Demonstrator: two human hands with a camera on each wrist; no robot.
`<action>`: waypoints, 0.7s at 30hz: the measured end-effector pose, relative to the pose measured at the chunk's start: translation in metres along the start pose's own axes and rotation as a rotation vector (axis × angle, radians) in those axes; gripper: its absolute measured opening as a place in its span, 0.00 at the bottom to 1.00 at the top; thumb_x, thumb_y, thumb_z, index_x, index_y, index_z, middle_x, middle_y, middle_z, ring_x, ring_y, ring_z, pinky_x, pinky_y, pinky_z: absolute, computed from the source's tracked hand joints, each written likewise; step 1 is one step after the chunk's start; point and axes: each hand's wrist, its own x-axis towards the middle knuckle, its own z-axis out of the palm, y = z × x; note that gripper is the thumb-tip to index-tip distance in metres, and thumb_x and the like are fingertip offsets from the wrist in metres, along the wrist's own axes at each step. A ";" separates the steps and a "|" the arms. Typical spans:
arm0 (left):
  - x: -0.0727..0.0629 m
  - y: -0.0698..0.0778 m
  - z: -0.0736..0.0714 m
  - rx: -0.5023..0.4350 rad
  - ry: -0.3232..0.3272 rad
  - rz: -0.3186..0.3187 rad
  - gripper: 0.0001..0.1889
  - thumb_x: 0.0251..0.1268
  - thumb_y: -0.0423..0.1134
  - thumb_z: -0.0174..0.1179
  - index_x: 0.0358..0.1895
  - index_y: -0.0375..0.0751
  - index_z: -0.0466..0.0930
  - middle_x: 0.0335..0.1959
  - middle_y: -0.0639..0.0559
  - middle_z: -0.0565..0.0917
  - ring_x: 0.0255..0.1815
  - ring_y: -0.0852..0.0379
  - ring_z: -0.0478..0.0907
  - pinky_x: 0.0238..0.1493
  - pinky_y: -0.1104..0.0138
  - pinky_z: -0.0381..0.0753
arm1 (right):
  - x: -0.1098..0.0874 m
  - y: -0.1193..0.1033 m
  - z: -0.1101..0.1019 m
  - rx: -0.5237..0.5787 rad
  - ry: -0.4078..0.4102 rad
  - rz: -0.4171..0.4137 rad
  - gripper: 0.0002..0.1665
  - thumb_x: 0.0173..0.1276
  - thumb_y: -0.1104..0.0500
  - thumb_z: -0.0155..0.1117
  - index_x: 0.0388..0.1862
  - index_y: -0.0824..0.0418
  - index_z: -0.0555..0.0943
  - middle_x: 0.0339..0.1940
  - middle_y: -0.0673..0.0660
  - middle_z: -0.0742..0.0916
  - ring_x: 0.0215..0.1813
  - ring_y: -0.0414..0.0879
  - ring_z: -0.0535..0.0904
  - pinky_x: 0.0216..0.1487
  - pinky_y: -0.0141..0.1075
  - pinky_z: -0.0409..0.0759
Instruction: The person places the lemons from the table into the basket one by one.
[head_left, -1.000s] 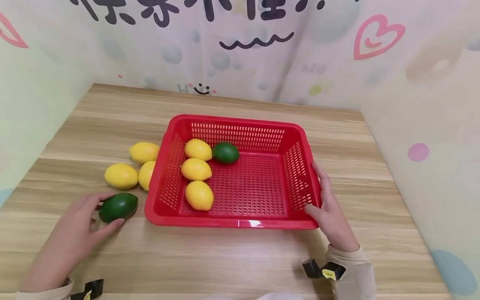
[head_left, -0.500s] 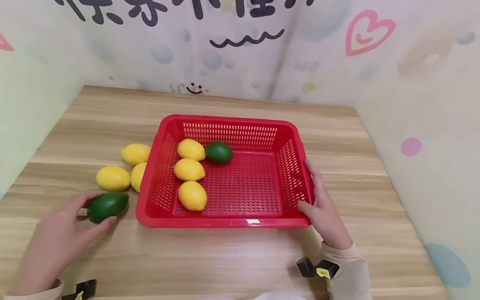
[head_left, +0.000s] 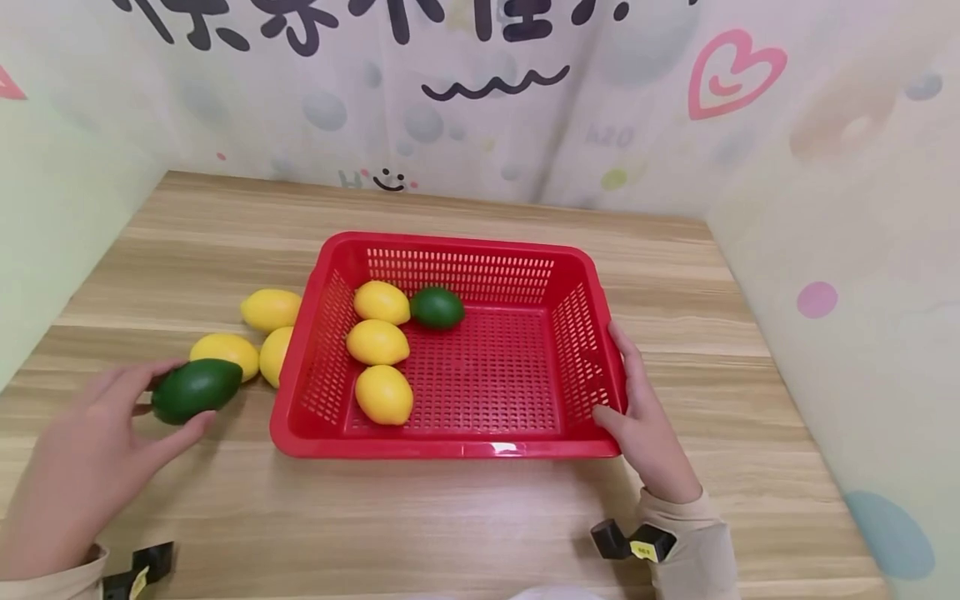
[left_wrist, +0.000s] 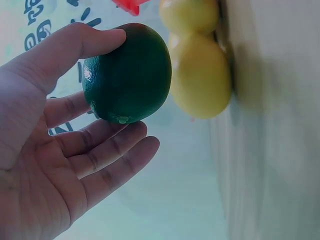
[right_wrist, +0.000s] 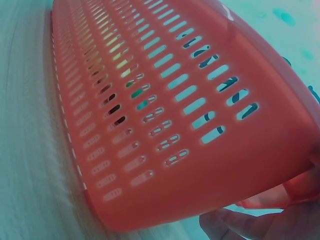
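Observation:
My left hand point(head_left: 93, 450) pinches a dark green lime point(head_left: 197, 391) between thumb and fingers, raised a little off the table. In the left wrist view the thumb lies on one side of the lime point(left_wrist: 129, 75), with the lower fingers spread. A red plastic basket point(head_left: 491, 375) with slotted walls stands in the middle. My right hand point(head_left: 654, 433) grips its right rim, thumb inside; its other fingers are partly hidden behind the wall. Along the basket's left side lie three yellow lemons point(head_left: 377, 342), with another lime point(head_left: 438, 307) beside the farthest one.
Left of the basket, three more lemons point(head_left: 271, 309) sit on the wooden table point(head_left: 465, 517), one partly hidden by the basket rim and another partly behind the held lime. Printed cloth walls point(head_left: 480, 142) stand at the back and both sides.
My left hand has lifted the lime from the table, moving it slightly left in view. The right hand keeps its hold on the basket. The head view has shifted slightly.

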 end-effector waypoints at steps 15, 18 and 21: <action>0.016 0.010 -0.015 -0.023 0.112 0.091 0.37 0.34 0.30 0.82 0.57 0.32 0.81 0.48 0.30 0.79 0.42 0.33 0.76 0.36 0.76 0.64 | 0.000 -0.001 -0.001 0.014 -0.001 -0.002 0.60 0.65 0.80 0.49 0.86 0.37 0.46 0.84 0.52 0.56 0.74 0.62 0.63 0.54 0.31 0.82; 0.020 0.012 -0.017 -0.027 0.108 0.091 0.38 0.33 0.28 0.82 0.57 0.31 0.80 0.49 0.29 0.79 0.43 0.32 0.77 0.37 0.85 0.60 | 0.000 -0.001 -0.001 0.019 0.001 -0.004 0.60 0.65 0.80 0.50 0.86 0.37 0.46 0.84 0.52 0.56 0.74 0.61 0.63 0.54 0.32 0.82; 0.023 0.014 -0.018 -0.025 0.107 0.094 0.39 0.32 0.28 0.83 0.58 0.30 0.80 0.49 0.29 0.79 0.43 0.32 0.77 0.38 0.87 0.58 | 0.000 -0.001 -0.001 0.022 0.002 -0.005 0.60 0.65 0.80 0.50 0.86 0.38 0.46 0.83 0.53 0.57 0.74 0.62 0.63 0.53 0.32 0.83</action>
